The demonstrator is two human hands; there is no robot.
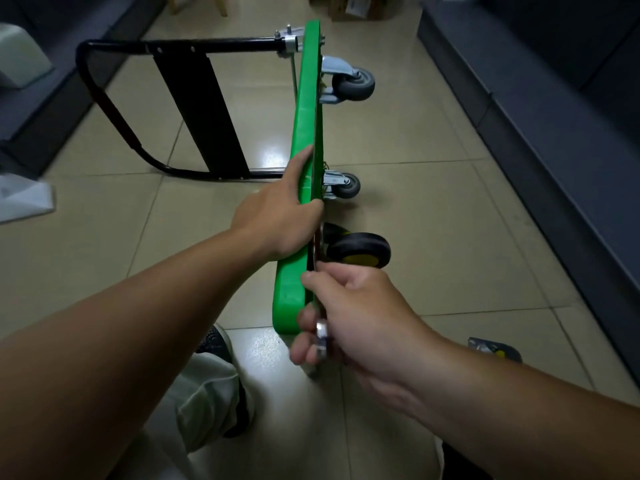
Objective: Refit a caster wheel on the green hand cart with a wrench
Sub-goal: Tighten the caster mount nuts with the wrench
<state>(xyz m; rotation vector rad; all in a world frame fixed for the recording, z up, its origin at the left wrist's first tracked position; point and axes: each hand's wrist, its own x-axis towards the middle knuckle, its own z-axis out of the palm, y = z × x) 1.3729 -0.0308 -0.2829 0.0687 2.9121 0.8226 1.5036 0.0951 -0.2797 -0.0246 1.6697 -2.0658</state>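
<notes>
Open floor [450,209] right of cart [306,109]

Glossy green plastic cart deck [304,109], shiny metal wrench [322,332]

One head-worn wide-angle view looks forward and down at the tiled floor [433,209], close above the left hand [273,220] and right hand [363,317]; the green cart [304,109] runs toward 12 o'clock.

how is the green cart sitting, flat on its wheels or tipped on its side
Tipped on its side: the green deck stands on edge on the floor, wheels sticking out right, black handle out left.
</notes>
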